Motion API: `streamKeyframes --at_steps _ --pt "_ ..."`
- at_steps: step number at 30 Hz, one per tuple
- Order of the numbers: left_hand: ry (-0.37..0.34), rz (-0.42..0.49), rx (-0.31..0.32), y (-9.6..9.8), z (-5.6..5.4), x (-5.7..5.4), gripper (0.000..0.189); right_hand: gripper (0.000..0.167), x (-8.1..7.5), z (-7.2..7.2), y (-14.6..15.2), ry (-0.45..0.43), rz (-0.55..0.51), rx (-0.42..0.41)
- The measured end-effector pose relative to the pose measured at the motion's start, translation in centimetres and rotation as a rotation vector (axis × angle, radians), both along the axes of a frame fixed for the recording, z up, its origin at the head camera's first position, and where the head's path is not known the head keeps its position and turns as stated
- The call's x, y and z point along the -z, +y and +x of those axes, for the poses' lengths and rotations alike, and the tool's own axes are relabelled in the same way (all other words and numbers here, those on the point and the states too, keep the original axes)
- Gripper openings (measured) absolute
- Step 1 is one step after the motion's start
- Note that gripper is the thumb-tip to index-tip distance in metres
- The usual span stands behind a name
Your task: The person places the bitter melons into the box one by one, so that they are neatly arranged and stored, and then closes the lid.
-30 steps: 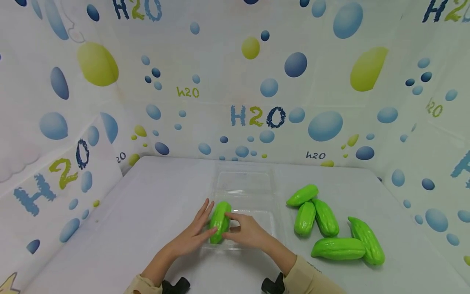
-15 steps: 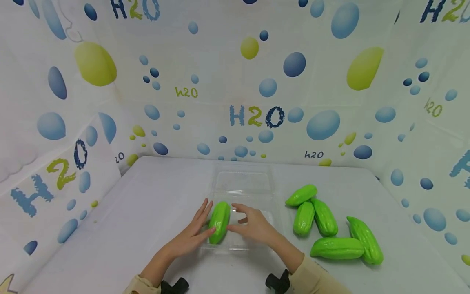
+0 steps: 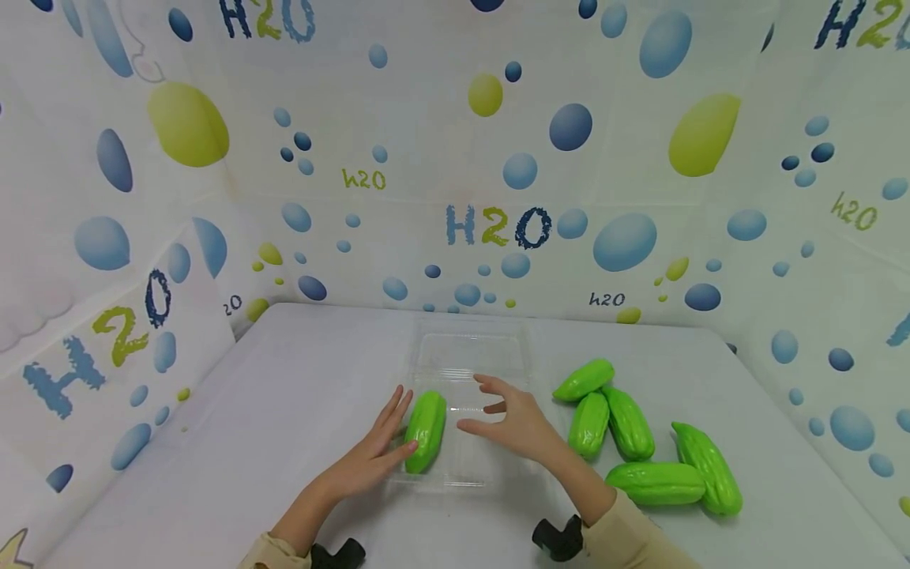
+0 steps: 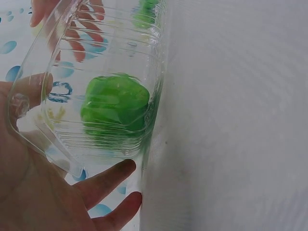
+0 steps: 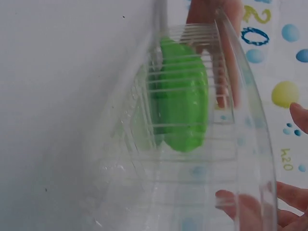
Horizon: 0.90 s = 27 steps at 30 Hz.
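Observation:
A clear plastic clamshell box (image 3: 469,468) lies on the table with its lid (image 3: 472,352) folded back, away from me. One glossy green, ridged, gourd-like vegetable (image 3: 425,432) lies lengthwise along the box's left side. My left hand (image 3: 373,450) rests against that side with straight fingers. Its thumb reaches over the rim toward the vegetable, while the other fingers stay outside the wall, as the left wrist view shows. Over the box's right half hovers my right hand (image 3: 515,419), fingers spread and loosely bent, holding nothing. Through the clear wall, the right wrist view shows the vegetable (image 5: 185,96).
Several more green vegetables lie right of the box: a cluster (image 3: 588,423) close by, then one lying crosswise (image 3: 657,483) against a slanted one (image 3: 711,470). A patterned curtain (image 3: 398,237) stands behind the white table (image 3: 306,371).
My right hand has let go of the vegetable and moved right and up, away from it. The left hand and the vegetable have stayed in place.

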<state>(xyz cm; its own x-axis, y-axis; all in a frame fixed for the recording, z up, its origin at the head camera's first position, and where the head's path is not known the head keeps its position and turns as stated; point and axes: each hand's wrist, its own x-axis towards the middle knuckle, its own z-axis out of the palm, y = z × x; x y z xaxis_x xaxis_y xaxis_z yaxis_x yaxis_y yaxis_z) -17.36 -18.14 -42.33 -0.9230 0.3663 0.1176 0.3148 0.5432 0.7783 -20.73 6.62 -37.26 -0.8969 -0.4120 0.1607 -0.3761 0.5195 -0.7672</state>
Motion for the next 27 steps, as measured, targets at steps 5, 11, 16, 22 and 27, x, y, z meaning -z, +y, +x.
streamKeyframes --at_steps 5,11,16,22,27 --pt "-0.006 -0.003 0.004 0.0 0.0 0.0 0.073 0.070 -0.7 0.1 0.6 -0.005 -0.028 0.052" --pt "0.002 -0.005 0.003 -0.1 0.0 0.0 0.073 0.068 -1.3 0.1 1.5 -0.022 -0.058 0.092" --pt "-0.008 -0.004 0.007 -0.1 -0.1 0.1 0.073 0.070 -1.3 -0.2 2.5 -0.013 -0.044 0.132" --pt "-0.011 -0.010 0.009 -0.1 -0.1 0.0 0.072 0.073 -1.5 -0.5 4.0 -0.012 -0.052 0.147" --pt "-0.011 -0.015 0.005 -0.1 -0.1 0.1 0.072 0.074 -1.7 -0.7 5.0 -0.015 -0.040 0.170"
